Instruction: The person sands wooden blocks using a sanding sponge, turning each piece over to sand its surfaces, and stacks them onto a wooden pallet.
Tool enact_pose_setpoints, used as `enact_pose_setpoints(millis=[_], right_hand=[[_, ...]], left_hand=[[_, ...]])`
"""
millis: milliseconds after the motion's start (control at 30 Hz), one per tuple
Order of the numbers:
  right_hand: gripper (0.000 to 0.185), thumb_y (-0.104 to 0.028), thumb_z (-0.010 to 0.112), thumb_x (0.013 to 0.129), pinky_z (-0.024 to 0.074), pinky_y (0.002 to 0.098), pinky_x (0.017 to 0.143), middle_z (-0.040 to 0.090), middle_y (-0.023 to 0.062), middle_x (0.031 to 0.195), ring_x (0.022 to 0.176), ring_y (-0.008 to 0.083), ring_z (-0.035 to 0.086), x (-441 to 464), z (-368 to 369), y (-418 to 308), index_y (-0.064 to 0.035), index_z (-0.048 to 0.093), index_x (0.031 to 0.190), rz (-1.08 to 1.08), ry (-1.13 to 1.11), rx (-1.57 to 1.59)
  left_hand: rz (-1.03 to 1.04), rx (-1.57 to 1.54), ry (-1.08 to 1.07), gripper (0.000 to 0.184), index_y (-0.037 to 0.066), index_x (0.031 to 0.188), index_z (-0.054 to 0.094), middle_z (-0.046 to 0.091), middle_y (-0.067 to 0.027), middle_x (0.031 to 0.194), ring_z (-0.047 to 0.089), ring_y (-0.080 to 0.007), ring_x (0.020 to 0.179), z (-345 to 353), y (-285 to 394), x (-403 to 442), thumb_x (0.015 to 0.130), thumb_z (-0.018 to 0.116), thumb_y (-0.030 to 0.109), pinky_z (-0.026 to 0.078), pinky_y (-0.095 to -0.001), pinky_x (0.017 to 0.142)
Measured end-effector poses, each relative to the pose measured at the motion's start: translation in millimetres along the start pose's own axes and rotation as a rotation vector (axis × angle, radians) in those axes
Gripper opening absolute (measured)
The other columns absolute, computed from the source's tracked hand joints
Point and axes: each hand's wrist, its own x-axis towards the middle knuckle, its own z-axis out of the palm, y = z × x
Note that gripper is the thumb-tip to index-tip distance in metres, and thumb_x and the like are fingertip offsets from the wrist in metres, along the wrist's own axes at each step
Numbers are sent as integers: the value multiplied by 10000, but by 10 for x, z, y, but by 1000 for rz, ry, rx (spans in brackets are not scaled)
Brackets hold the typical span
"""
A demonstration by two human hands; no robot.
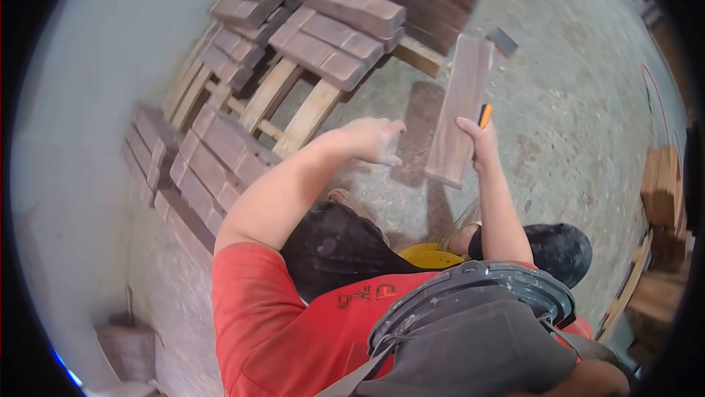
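My right hand [481, 143] grips the lower part of a long brown wooden board [463, 96] by its right edge, thumb lying over its face. An orange and black tool [485, 116], its kind unclear, sticks out by the same hand. The board is tilted, its far end pointing away from me. To the left of the board, my left hand [378, 141] hovers above the floor, dusty with white powder. It holds nothing, and its fingers are apart. A small dark grey block [502, 42] lies on the floor by the board's far end.
Stacks of brown blocks [330, 41] rest on light wooden rails [312, 118] ahead and to the left. A larger block pile [429, 0] stands at the back. Below my knees is a yellow round object [429, 256]. More wood pieces [661, 188] lie at the right edge.
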Motion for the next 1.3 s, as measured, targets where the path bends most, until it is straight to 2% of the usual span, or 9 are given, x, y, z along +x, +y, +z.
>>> enact_pose_setpoints(millis=[333, 667, 867, 933, 1033, 1100, 1133, 1200, 1300], right_hand=[[1040, -392, 799, 553, 446, 415, 995, 567, 234, 1245, 1173, 356, 558, 1209, 1343, -504, -29, 379, 1432, -636, -32, -1133], [948, -410, 736, 646, 497, 426, 944, 572, 194, 1196, 1121, 341, 585, 2231, 2990, -529, -100, 351, 1455, -736, -147, -1641], [699, -183, 679, 769, 531, 424, 806, 608, 91, 1137, 980, 309, 631, 2124, 2910, -486, -178, 409, 1414, -1208, -185, -1584], [616, -129, 666, 774, 501, 404, 839, 604, 90, 1066, 1002, 280, 614, 1866, 2611, -680, -157, 477, 1360, -1248, -233, -1469], [585, 9, 609, 734, 495, 401, 862, 612, 100, 1121, 1041, 294, 603, 1868, 1903, -918, -124, 538, 1300, -1332, -226, -1507], [593, 68, 577, 712, 490, 401, 885, 610, 116, 1165, 1073, 304, 591, 1703, 1519, -1067, -99, 549, 1281, -1216, -192, -1472], [599, 90, 564, 706, 487, 400, 896, 605, 123, 1189, 1087, 310, 585, 1614, 1243, -1103, -87, 547, 1278, -1132, -169, -1412], [592, 73, 561, 713, 487, 409, 887, 597, 135, 1203, 1098, 326, 573, 1283, 722, -1145, -84, 537, 1283, -856, -165, -1634], [574, 48, 566, 725, 489, 430, 875, 607, 139, 1179, 1092, 345, 572, 928, 236, -1228, -86, 529, 1282, -655, -62, -1799]], left_hand=[[104, -154, -155, 684, 22, 1215, 509, 658, -226, 984, 631, -401, 949, 5, -188, 74, 779, 710, 509, 496, -458, 820], [23, -255, -243, 571, 31, 1223, 525, 613, -207, 1098, 566, -362, 1071, -277, -249, -3, 821, 684, 404, 447, -455, 927], [-262, -185, -228, 581, 35, 1197, 558, 668, -184, 1015, 644, -365, 943, -594, -511, -25, 792, 685, 431, 509, -459, 842], [-465, -185, 138, 548, 70, 1165, 593, 686, -181, 952, 663, -373, 885, -635, -958, -42, 783, 671, 456, 531, -463, 782], [-591, -604, 1066, 277, 96, 1111, 585, 629, -62, 816, 603, -157, 734, -670, -1945, -48, 843, 650, 117, 508, -301, 671], [-576, -256, 1413, 293, 95, 1087, 581, 636, -101, 877, 606, -243, 752, -807, -2718, -48, 801, 631, 135, 501, -365, 692], [-465, -452, 1538, 336, 87, 1124, 588, 637, -122, 912, 617, -268, 844, -855, -3060, 12, 791, 614, 125, 493, -391, 775], [-713, 282, 1398, 436, 70, 1203, 589, 636, -171, 1053, 593, -333, 1026, -1178, -3536, 11, 772, 623, 120, 457, -423, 921], [-899, 676, 1117, 613, 125, 1341, 501, 552, -153, 1298, 503, -354, 1207, -1568, -4068, 98, 783, 695, 290, 432, -489, 980]])
